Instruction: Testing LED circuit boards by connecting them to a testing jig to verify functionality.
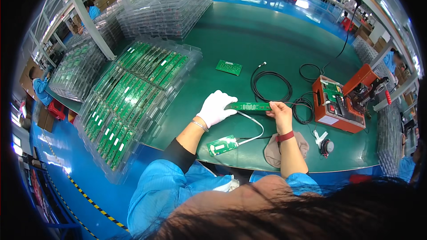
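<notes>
Between my two hands a long narrow green circuit board (pixel 249 106) with white digit segments is held level above the table. My left hand (pixel 216 108), in a white glove, grips its left end. Bare, my right hand (pixel 280 114) pinches the right end between thumb and fingers. From near the left end a white flat cable (pixel 257 123) curves down to a second green board (pixel 222 146) lying at the table's near edge. A smaller green board (pixel 229 67) lies farther off on the table.
At left, a clear plastic tray (pixel 187 69) holds rows of narrow green boards; stacked trays (pixel 167 11) stand behind it. A coiled black cable (pixel 271 72) lies beyond my hands. An orange test fixture (pixel 340 126), a small round speaker-like part (pixel 327 146) and a grey-brown cloth (pixel 272 152) lie rightward.
</notes>
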A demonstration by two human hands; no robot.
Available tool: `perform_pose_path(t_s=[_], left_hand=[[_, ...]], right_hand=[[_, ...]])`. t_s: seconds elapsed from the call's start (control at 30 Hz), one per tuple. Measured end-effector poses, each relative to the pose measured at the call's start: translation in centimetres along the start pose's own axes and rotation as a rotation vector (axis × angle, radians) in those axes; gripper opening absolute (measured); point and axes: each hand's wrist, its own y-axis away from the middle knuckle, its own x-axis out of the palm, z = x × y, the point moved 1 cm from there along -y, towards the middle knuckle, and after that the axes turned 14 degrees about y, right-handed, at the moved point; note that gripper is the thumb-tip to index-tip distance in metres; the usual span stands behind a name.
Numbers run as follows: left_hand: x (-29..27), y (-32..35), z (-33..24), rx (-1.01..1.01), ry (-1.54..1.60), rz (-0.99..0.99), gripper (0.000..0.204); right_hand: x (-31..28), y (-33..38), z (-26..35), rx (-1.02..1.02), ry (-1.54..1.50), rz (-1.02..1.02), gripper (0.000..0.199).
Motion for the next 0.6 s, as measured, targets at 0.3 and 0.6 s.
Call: perform_pose_path(t_s=[0.3,0.6], left_hand=[[0.57,0.31,0.42,-0.030,0.086,0.017,0.038],[0.56,0.33,0.36,0.020,0.047,0.012,0.041]], right_hand=[[0.10,0.19,0.23,-0.013,-0.033,-0.055,0.016],[0.38,0.33,0.50,-0.018,-0.018,-0.083,0.016]])
